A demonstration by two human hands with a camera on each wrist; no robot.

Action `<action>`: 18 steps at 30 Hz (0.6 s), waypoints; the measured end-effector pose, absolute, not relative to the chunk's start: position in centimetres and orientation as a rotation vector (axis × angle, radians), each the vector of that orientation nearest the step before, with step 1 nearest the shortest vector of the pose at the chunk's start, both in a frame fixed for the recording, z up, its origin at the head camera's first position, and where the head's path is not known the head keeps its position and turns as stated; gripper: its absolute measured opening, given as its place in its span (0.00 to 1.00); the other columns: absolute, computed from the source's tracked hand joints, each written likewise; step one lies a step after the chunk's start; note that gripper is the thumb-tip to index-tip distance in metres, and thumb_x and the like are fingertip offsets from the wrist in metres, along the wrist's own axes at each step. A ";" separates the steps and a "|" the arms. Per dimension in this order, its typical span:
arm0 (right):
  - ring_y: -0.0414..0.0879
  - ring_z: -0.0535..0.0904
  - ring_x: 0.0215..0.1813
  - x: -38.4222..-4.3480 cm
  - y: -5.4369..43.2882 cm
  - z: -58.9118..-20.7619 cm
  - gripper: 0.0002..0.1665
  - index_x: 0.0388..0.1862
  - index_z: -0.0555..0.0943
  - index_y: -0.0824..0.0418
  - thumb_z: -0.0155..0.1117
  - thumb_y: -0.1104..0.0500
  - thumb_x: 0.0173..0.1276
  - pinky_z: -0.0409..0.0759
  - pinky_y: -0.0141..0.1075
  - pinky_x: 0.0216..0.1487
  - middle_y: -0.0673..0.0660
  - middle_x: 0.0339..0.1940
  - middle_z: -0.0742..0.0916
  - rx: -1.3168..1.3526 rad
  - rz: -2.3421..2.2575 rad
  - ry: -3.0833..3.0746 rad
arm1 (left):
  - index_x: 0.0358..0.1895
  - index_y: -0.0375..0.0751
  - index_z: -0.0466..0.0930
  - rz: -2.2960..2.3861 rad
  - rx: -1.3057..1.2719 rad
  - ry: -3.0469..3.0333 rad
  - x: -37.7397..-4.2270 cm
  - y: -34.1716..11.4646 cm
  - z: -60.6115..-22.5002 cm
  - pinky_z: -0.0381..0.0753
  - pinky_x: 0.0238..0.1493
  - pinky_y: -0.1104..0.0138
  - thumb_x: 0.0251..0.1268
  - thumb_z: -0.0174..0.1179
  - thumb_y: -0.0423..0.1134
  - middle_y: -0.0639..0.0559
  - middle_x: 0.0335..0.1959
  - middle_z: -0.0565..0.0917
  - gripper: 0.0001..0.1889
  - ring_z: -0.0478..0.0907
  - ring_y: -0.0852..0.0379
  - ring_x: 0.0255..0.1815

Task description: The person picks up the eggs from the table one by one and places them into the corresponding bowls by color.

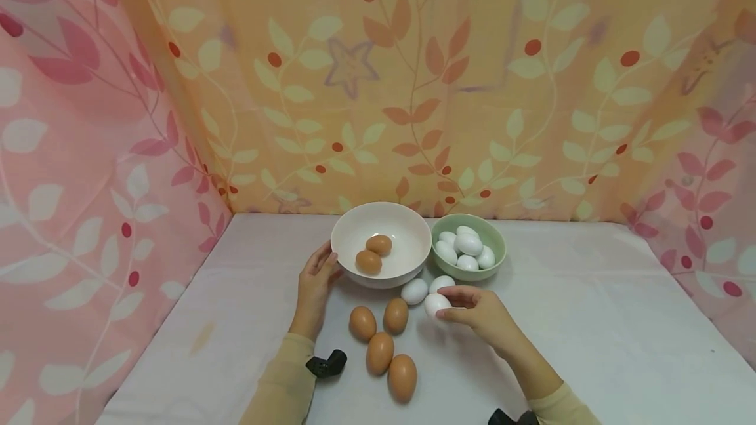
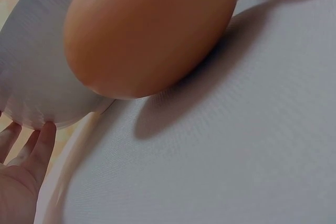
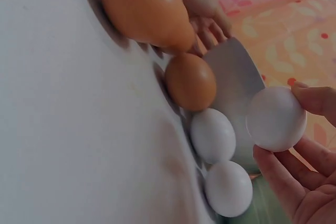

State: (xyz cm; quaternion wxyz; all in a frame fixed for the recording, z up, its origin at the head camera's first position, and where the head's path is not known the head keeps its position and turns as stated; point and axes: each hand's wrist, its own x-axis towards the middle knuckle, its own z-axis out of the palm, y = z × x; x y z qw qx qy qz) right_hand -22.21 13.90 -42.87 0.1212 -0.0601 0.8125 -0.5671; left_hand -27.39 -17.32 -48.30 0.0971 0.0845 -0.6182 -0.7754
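Observation:
My right hand (image 1: 484, 320) pinches a white egg (image 3: 276, 119) between thumb and fingers, above the table. In the head view, two other white eggs, one of them a white egg (image 1: 415, 292) beside the white bowl, lie just beyond it. My left hand (image 1: 313, 287) rests its fingertips (image 2: 48, 129) against the outside of the white bowl (image 1: 407, 228), fingers fairly straight. Two brown eggs, one a brown egg (image 1: 369, 262) nearer me, lie inside that bowl. Several brown eggs, including a brown egg (image 1: 403, 378) at the front, lie on the table between my forearms.
A green bowl (image 1: 501, 256) holding several white eggs stands right of the white bowl. Both are near the back of the white-covered table (image 1: 620, 320). Patterned orange cloth (image 1: 378, 97) hangs behind, with pink cloth (image 1: 88, 169) at the sides.

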 end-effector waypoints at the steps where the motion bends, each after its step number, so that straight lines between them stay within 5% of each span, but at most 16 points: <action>1: 0.44 0.83 0.53 -22.3 14.1 -42.7 0.29 0.57 0.83 0.63 0.77 0.55 0.57 0.80 0.29 0.48 0.58 0.53 0.88 -0.167 -1.646 2.392 | 0.73 0.42 0.67 -2.300 0.253 -1.827 -27.4 -17.3 -48.3 0.82 0.57 0.69 0.74 0.57 0.45 0.43 0.72 0.71 0.27 0.75 0.52 0.66; 18: 0.48 0.79 0.60 -26.5 17.1 -40.6 0.33 0.63 0.79 0.60 0.73 0.47 0.63 0.79 0.34 0.56 0.60 0.62 0.84 -0.085 -1.567 2.538 | 0.72 0.42 0.67 -2.331 0.244 -1.794 -27.7 -17.4 -48.5 0.82 0.57 0.70 0.75 0.57 0.43 0.44 0.72 0.71 0.26 0.76 0.55 0.64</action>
